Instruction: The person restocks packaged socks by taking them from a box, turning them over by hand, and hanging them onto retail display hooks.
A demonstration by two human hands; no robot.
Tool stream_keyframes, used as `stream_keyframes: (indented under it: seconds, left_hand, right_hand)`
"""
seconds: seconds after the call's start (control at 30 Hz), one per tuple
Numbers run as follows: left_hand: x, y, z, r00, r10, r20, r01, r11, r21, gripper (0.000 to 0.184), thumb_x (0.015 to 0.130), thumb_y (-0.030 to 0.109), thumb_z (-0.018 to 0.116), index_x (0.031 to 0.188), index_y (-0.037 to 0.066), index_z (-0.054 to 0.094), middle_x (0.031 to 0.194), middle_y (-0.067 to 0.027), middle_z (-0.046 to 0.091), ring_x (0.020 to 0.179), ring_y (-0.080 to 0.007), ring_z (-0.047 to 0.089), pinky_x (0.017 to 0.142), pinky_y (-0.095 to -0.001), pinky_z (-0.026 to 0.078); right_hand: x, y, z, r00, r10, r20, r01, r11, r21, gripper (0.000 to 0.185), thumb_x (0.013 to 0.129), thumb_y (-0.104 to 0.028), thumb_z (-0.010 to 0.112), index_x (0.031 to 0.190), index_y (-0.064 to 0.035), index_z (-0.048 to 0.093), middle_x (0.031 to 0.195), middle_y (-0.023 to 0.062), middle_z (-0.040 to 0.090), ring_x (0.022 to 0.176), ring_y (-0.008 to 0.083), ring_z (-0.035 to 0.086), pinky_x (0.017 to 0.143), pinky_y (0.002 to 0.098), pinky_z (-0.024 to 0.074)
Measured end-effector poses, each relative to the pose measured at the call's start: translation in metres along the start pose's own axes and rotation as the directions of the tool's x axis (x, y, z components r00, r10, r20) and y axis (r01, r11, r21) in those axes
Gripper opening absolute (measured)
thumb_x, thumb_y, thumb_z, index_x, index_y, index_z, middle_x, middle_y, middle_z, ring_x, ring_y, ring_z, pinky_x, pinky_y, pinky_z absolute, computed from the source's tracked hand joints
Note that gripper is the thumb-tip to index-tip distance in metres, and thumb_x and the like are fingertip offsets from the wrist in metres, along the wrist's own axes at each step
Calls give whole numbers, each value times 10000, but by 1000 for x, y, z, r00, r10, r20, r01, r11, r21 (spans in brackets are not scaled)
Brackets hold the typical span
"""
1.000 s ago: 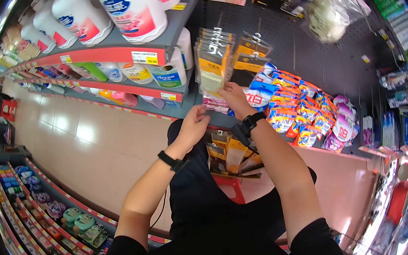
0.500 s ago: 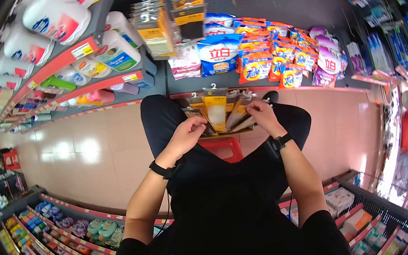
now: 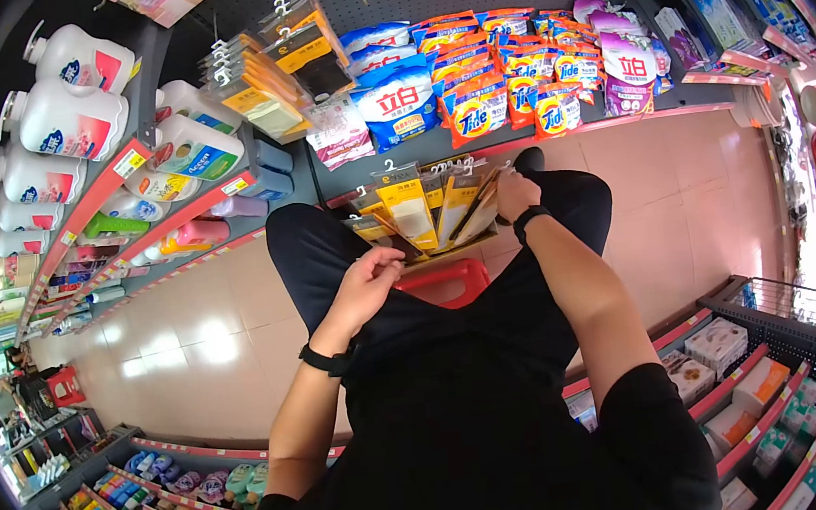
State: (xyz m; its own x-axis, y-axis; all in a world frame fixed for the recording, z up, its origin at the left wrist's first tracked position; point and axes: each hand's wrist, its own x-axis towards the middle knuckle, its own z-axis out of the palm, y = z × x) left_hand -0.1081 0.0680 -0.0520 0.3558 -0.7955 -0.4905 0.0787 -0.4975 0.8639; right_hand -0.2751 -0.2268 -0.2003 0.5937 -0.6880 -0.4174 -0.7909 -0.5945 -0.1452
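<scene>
Between my knees stands an open box of flat hanging packets with yellow cards and clear plastic hooks. One yellow-and-white packet rises above the others. My left hand is at the box's near left corner, fingers loosely bent and apart, with nothing seen in them. At the box's right end, my right hand is closed at the outermost packets; a hook shows just above its fingers. Its fingertips are partly hidden. What is printed on the packets is too small to read.
A red stool is under the box. On the shelf ahead are Tide bags, a blue detergent bag and similar packets on hooks. White pump bottles line the left shelves. More stocked shelves stand behind me.
My right hand has gone from above the packets to the box's right end and closed there. My left hand has drawn back slightly from the packets. The view has shifted.
</scene>
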Motion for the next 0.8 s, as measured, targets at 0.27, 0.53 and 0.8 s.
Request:
stream_keyframes:
  seconds: [0.27, 0.53, 0.8]
  left_hand:
    - [-16, -2, 2, 999, -24, -36, 19, 989, -146, 178, 1016, 70, 565, 1167, 7, 636, 994, -33, 663, 940, -112, 632, 880, -258, 495]
    - [-17, 0, 3, 1000, -9, -7, 8, 988, -153, 210, 1009, 68, 556, 1195, 31, 646, 1019, -10, 657, 931, -100, 613, 855, -244, 484]
    - [-16, 13, 1, 1000, 22, -15, -25, 980, -198, 196, 1000, 62, 568, 1177, 25, 644, 1049, -16, 665, 1001, -111, 621, 891, -260, 487]
  right_hand:
    - [12, 13, 12, 985, 42, -165, -46, 999, -25, 288, 832, -195, 731, 1106, -126, 682, 1190, 156, 651, 941, 361, 695, 848, 434, 577]
    - [-13, 4, -34, 881, -472, 31, 455, 864, 216, 240, 778, -222, 757, 964, -112, 653, 931, 99, 699, 918, 312, 683, 772, 427, 529]
    - [-48, -26, -107, 784, -584, -213, 607, 647, 461, 235, 889, -230, 734, 1044, -72, 655, 808, 75, 669, 749, 184, 666, 673, 331, 512]
